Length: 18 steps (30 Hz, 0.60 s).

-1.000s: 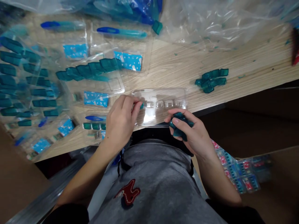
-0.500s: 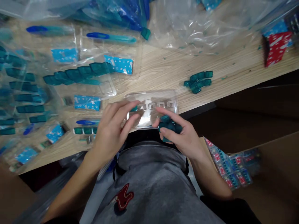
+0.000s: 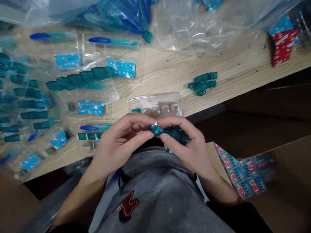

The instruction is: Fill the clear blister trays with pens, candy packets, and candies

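Observation:
My left hand pinches one shiny teal translucent piece between thumb and fingertips. Pressed against the same piece is the thumb and index finger of my right hand, which also grips a small cluster of similar teal pieces in its palm. Just beyond my fingertips lies a clear plastic blister tray with a row of small square hollows. One teal piece sits at the tray's left end. My hands hide the near part of the tray.
Loose teal pieces lie on the wooden table to the right. At left are filled clear trays with blue pens and blue patterned packets. A red packet stands far right. Packed blisters fill part of a cardboard box below.
My left hand has moved from the tray toward my right hand and now pinches a teal piece with it. One teal piece shows in the tray's left end.

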Motion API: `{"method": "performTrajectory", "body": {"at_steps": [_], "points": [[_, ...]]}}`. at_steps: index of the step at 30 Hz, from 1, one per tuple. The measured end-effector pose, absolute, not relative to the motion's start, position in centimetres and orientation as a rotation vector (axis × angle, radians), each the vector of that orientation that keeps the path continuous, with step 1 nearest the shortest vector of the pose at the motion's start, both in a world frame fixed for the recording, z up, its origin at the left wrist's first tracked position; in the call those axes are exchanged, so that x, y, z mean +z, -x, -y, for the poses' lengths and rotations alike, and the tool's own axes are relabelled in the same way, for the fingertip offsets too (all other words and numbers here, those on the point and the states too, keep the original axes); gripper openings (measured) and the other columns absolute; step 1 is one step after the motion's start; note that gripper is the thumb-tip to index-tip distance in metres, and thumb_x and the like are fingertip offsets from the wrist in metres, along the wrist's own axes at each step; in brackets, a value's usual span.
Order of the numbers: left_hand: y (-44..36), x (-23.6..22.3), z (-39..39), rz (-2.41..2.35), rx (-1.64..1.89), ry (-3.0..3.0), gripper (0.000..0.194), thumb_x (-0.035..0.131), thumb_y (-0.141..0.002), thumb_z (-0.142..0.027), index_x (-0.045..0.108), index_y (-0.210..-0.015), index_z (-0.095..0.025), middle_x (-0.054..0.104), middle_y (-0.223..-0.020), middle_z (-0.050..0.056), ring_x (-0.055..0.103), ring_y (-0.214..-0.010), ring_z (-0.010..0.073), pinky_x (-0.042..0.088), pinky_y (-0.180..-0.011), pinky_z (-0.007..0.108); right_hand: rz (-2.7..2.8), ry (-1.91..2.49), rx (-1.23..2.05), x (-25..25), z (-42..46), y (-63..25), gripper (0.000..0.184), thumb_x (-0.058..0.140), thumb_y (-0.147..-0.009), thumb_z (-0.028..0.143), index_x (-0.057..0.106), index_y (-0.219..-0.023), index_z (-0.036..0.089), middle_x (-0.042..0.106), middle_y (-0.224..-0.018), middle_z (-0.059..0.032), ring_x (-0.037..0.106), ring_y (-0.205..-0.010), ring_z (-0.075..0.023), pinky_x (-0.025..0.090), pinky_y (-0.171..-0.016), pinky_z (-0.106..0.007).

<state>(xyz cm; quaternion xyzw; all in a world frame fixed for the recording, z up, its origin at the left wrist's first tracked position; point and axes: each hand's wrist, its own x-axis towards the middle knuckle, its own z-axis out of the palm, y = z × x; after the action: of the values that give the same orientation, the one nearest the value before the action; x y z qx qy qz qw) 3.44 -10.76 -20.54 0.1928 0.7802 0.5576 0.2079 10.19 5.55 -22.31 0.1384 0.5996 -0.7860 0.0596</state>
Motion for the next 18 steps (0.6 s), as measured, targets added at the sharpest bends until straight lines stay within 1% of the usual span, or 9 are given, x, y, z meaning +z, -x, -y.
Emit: {"method": "performTrajectory", "body": {"at_steps": [2, 5, 7, 9, 10, 12, 15, 18], "points": [[-3.5, -20.6, 10.8, -2.153, 1.563, -0.528, 0.011, 0.068, -0.091, -0.023, 0.068, -0.102, -0.025, 0.072, -0.087, -0.002, 0.070, -0.075, 0.0104, 0.059, -0.066, 0.020, -1.782, -0.462, -2.410, -22.4, -5.4, -10.2, 0.009, 0.070, -0.088, 0.020, 0.071, -0.096, 0.024, 0.071, -0.094, 0.0020, 0.066, -0.082, -0.0105, 0.054, -0.082, -0.024], [-3.8, -20.9, 11.2, -2.107, 1.536, -0.521, 0.017, 0.069, -0.090, -0.024, 0.068, -0.106, -0.027, 0.071, -0.087, -0.003, 0.070, -0.076, 0.0098, 0.058, -0.068, 0.019, -1.588, -0.537, -2.453, -23.2, -5.3, -10.5, 0.005, 0.074, -0.085, 0.022, 0.070, -0.088, 0.022, 0.066, -0.079, 0.0045, 0.057, -0.062, -0.0052, 0.051, -0.066, -0.018], [-4.1, -21.1, 11.7, -2.111, 1.476, -0.570, 0.021, 0.071, -0.088, -0.025, 0.068, -0.109, -0.027, 0.070, -0.090, -0.001, 0.069, -0.079, 0.0105, 0.057, -0.070, 0.019, -1.357, -0.581, -2.470, -23.9, -5.2, -10.8, 0.009, 0.076, -0.083, 0.026, 0.069, -0.086, 0.021, 0.062, -0.071, 0.0057, 0.053, -0.056, -0.0035, 0.046, -0.056, -0.014], [-4.5, -21.3, 12.2, -2.150, 1.410, -0.652, 0.024, 0.073, -0.086, -0.025, 0.068, -0.109, -0.027, 0.069, -0.095, 0.001, 0.068, -0.085, 0.0124, 0.057, -0.075, 0.022, -1.120, -0.609, -2.453, -24.6, -5.0, -11.3, 0.013, 0.077, -0.083, 0.031, 0.069, -0.088, 0.022, 0.060, -0.070, 0.0058, 0.052, -0.053, -0.0029, 0.041, -0.048, -0.012], [-4.7, -21.4, 12.3, -2.170, 1.403, -0.676, 0.023, 0.073, -0.086, -0.024, 0.068, -0.109, -0.027, 0.068, -0.097, 0.002, 0.067, -0.089, 0.0133, 0.056, -0.078, 0.023, -1.030, -0.617, -2.445, -24.9, -4.9, -11.6, 0.015, 0.077, -0.083, 0.033, 0.069, -0.090, 0.022, 0.061, -0.070, 0.0058, 0.051, -0.052, -0.0027, 0.040, -0.046, -0.011], [-4.9, -21.5, 12.3, -2.166, 1.458, -0.649, 0.017, 0.071, -0.088, -0.022, 0.067, -0.104, -0.025, 0.068, -0.098, 0.002, 0.066, -0.094, 0.0139, 0.056, -0.083, 0.024, -0.921, -0.628, -2.454, -25.3, -4.7, -11.9, 0.016, 0.077, -0.083, 0.034, 0.068, -0.090, 0.023, 0.060, -0.069, 0.0061, 0.051, -0.051, -0.0024, 0.038, -0.044, -0.009], [-4.9, -21.7, 12.0, -2.049, 1.591, -0.542, 0.008, 0.068, -0.090, -0.022, 0.062, -0.095, -0.023, 0.066, -0.095, 0.002, 0.066, -0.091, 0.0126, 0.056, -0.081, 0.022, -0.872, -0.595, -2.483, -25.4, -4.5, -11.9, 0.016, 0.078, -0.082, 0.033, 0.068, -0.090, 0.023, 0.060, -0.068, 0.0061, 0.050, -0.051, -0.0027, 0.037, -0.044, -0.009], [-4.9, -21.6, 11.9, -2.003, 1.629, -0.513, 0.014, 0.072, -0.085, -0.018, 0.059, -0.089, -0.021, 0.062, -0.091, 0.001, 0.064, -0.088, 0.0118, 0.055, -0.078, 0.020, -0.879, -0.522, -2.447, -25.1, -4.6, -11.3, 0.017, 0.078, -0.082, 0.031, 0.068, -0.093, 0.022, 0.060, -0.069, 0.0052, 0.051, -0.052, -0.0036, 0.038, -0.045, -0.011]]}}
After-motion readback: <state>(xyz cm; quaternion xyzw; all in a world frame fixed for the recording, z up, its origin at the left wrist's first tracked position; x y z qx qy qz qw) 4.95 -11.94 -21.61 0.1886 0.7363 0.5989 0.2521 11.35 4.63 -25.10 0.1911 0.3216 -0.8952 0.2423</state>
